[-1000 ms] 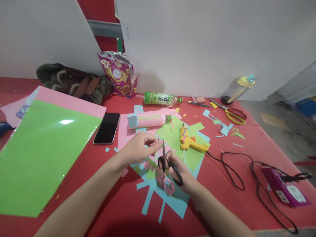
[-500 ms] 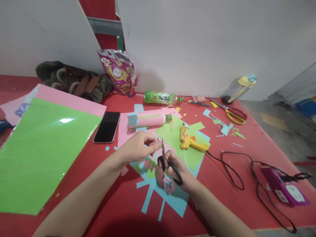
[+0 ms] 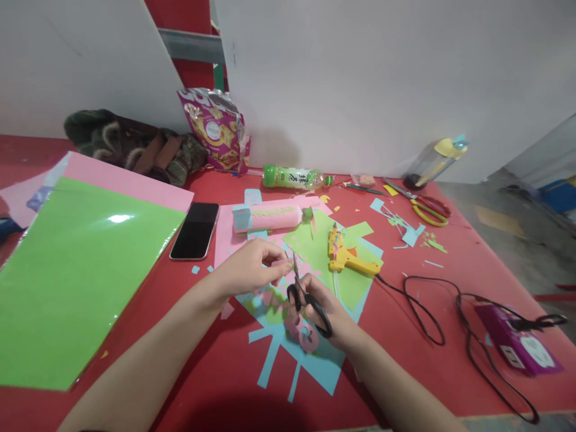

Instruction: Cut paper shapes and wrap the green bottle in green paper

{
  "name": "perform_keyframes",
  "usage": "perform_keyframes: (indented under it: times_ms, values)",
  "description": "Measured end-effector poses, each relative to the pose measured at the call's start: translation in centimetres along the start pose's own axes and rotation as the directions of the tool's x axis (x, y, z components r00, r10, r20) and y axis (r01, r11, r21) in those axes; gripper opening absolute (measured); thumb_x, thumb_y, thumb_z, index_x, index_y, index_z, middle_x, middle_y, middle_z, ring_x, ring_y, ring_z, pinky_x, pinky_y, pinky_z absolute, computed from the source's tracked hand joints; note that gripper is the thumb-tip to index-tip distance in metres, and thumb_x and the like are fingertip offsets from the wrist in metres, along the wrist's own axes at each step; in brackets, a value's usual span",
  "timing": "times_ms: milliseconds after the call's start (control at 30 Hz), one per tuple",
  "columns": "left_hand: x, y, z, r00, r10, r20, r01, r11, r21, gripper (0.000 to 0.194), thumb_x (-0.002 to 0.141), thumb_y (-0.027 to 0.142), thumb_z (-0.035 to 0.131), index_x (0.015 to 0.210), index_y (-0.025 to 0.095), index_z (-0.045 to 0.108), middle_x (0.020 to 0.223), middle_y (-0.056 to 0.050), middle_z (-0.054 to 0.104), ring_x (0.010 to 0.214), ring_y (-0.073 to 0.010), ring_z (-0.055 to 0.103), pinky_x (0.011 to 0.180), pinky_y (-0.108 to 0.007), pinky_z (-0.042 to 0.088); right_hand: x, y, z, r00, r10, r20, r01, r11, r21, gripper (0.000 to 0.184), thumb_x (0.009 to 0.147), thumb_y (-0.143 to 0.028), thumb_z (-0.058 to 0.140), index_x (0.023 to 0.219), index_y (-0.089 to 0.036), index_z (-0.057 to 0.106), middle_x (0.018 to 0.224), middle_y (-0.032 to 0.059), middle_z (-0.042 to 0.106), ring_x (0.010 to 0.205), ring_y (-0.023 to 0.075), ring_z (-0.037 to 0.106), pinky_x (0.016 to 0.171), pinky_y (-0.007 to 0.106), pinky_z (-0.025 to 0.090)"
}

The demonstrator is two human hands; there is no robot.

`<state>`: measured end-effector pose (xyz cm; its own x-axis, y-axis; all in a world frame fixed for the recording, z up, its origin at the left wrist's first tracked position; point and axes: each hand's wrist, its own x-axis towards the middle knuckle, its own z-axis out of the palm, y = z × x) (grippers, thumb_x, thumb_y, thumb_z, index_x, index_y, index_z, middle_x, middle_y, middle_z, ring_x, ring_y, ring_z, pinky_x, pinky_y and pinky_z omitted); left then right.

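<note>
Between thumb and fingers my left hand (image 3: 256, 267) pinches a small piece of pink paper (image 3: 279, 263). My right hand (image 3: 326, 306) is closed round the black handles of a pair of scissors (image 3: 310, 301). Their blades point up and away, right beside the pink piece; whether they touch it I cannot tell. Under both hands lie a blue paper sheet (image 3: 326, 372) with cut strips and several pink and green scraps. A round pink cut-out (image 3: 308, 339) rests below my right hand. Just beyond my hands, a pink-wrapped bottle (image 3: 274, 217) lies on its side.
A yellow glue gun (image 3: 351, 259) lies to the right, its black cord running to a purple box (image 3: 517, 342). Left are a phone (image 3: 195, 231) and green paper (image 3: 90, 276). A green-labelled bottle (image 3: 294, 177), a snack bag (image 3: 216, 129) and yellow-red scissors (image 3: 427, 207) sit further back.
Hardly anything differs. Both hands keep almost the same place, with the scissor blades still beside the pink piece.
</note>
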<state>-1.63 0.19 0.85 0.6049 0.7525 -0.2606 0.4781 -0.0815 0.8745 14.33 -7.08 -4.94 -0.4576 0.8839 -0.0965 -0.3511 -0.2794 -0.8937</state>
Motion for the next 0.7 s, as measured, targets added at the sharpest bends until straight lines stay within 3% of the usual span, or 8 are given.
perform_keyframes:
  times_ms: [533, 700]
  values:
    - [0.02, -0.18, 0.11, 1.000, -0.015, 0.019, 0.015, 0.999, -0.031, 0.025, 0.072, 0.029, 0.045, 0.053, 0.014, 0.046, 0.044, 0.004, 0.042, 0.042, -0.0075, 0.044, 0.042, -0.018, 0.032, -0.01, -0.17, 0.13, 1.000, 0.009, -0.026, -0.010, 0.999, -0.031, 0.040, 0.064, -0.049, 0.061, 0.074, -0.021, 0.034, 0.066, -0.0041, 0.043, 0.051, 0.0088, 0.043, 0.053, 0.026, 0.035]
    - [0.22, -0.41, 0.40, 0.998, -0.008, -0.064, 0.005, 0.999, -0.047, 0.029, 0.073, 0.030, 0.045, 0.049, 0.014, 0.043, 0.044, 0.004, 0.040, 0.042, -0.0063, 0.039, 0.043, -0.018, 0.031, 0.06, -0.09, 0.09, 0.999, 0.004, -0.040, -0.006, 0.999, -0.047, 0.041, 0.063, -0.052, 0.059, 0.075, -0.021, 0.036, 0.069, -0.0032, 0.042, 0.059, 0.0108, 0.047, 0.056, 0.026, 0.035]
